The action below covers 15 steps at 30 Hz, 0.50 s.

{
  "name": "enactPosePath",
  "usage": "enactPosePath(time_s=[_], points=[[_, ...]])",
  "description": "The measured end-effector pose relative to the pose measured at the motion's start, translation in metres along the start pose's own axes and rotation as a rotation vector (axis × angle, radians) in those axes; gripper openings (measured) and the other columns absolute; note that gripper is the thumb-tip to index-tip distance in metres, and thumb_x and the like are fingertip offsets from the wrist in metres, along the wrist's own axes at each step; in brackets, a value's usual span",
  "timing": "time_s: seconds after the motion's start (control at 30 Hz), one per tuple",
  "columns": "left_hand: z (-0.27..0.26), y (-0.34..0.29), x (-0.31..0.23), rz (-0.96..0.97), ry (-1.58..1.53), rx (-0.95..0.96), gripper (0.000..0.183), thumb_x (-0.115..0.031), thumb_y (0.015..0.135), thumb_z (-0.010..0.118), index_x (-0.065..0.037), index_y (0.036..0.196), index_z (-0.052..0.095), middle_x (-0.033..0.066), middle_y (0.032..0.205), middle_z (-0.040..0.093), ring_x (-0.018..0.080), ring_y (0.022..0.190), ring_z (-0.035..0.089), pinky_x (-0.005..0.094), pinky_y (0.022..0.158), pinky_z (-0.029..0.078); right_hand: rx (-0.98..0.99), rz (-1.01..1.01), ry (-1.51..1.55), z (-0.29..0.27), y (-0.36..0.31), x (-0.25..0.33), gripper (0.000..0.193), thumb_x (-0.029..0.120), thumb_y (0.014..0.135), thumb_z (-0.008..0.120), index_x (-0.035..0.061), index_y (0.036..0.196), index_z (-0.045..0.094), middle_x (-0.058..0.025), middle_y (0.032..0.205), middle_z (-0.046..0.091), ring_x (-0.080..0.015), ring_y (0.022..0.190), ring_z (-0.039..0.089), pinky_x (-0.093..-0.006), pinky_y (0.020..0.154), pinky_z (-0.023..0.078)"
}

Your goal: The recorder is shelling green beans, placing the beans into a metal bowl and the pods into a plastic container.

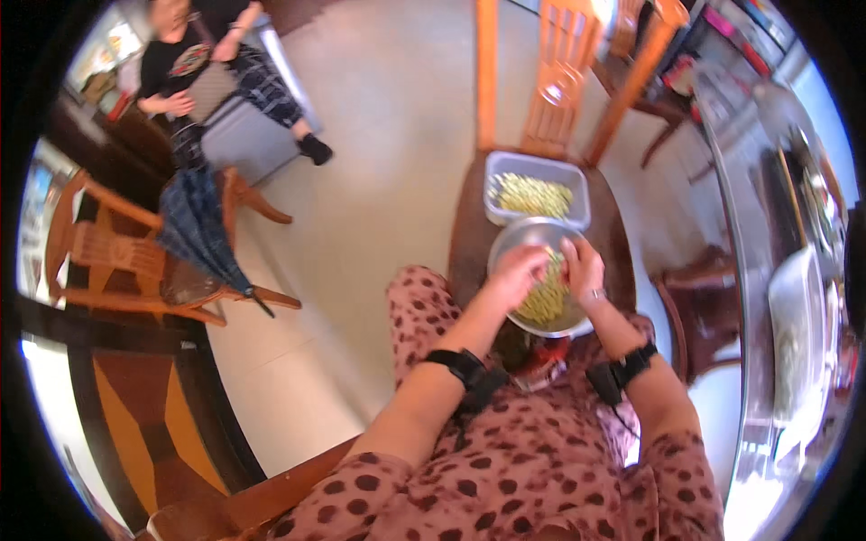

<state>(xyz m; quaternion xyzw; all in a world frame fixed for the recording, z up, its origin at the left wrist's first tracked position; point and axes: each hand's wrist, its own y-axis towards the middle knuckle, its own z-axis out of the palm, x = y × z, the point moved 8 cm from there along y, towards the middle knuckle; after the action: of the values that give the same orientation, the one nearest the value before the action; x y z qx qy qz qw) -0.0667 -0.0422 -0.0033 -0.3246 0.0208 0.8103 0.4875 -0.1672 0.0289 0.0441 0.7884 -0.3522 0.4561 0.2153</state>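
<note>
A round metal bowl (570, 322) stands on the wooden chair seat (469, 234) in front of me, with small green pieces (543, 305), perhaps beans, inside it. Both my hands are above this bowl, their fingertips close together. My left hand (521, 272) is closed, thumb and fingers drawn together. Closed in a similar pinch, my right hand (585, 264) sits just beside it. What the fingers hold is too small and blurred to name. Touching the bowl's far side is a clear plastic container (492, 203) of paler green pieces (534, 194).
The seat's chair back (552, 95) rises behind the container. At right runs a glass-topped table (735, 270) bearing a white tray (794, 334). A folded umbrella (197, 216) lies across a wooden chair (113, 248) at left. Another person (194, 68) sits at the far left.
</note>
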Motion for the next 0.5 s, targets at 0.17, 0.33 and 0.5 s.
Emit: enactPosePath(time_s=[0.17, 0.33, 0.5], points=[[0.007, 0.003, 0.006, -0.083, -0.031, 0.034, 0.015, -0.001, 0.074, 0.054, -0.002, 0.089, 0.055, 0.0067, 0.079, 0.056, 0.0124, 0.064, 0.051, 0.0223, 0.056, 0.042, 0.025, 0.059, 0.161, -0.019, 0.008, -0.038, 0.019, 0.017, 0.082, 0.049, 0.0007, 0.075, 0.057, -0.0026, 0.055, 0.054, -0.0076, 0.048, 0.05, -0.0216, 0.044, 0.04], [0.007, -0.005, 0.006, -0.11, -0.062, 0.069, 0.015, 0.001, 0.075, 0.051, -0.002, 0.089, 0.054, 0.0078, 0.084, 0.056, 0.0139, 0.071, 0.052, 0.0222, 0.064, 0.043, 0.112, 0.086, 0.276, -0.015, 0.001, -0.058, 0.019, 0.016, 0.08, 0.052, 0.0, 0.087, 0.059, -0.0034, 0.065, 0.057, -0.0068, 0.053, 0.052, -0.0204, 0.048, 0.042], [-0.003, -0.006, 0.008, -0.09, -0.013, 0.032, 0.012, -0.006, 0.074, 0.058, -0.003, 0.085, 0.054, 0.0051, 0.079, 0.055, 0.0115, 0.072, 0.051, 0.0236, 0.064, 0.043, 0.164, 0.121, 0.248, -0.008, 0.001, -0.056, 0.02, 0.018, 0.079, 0.054, -0.001, 0.085, 0.058, -0.0033, 0.064, 0.057, -0.0062, 0.054, 0.052, -0.0199, 0.048, 0.042]])
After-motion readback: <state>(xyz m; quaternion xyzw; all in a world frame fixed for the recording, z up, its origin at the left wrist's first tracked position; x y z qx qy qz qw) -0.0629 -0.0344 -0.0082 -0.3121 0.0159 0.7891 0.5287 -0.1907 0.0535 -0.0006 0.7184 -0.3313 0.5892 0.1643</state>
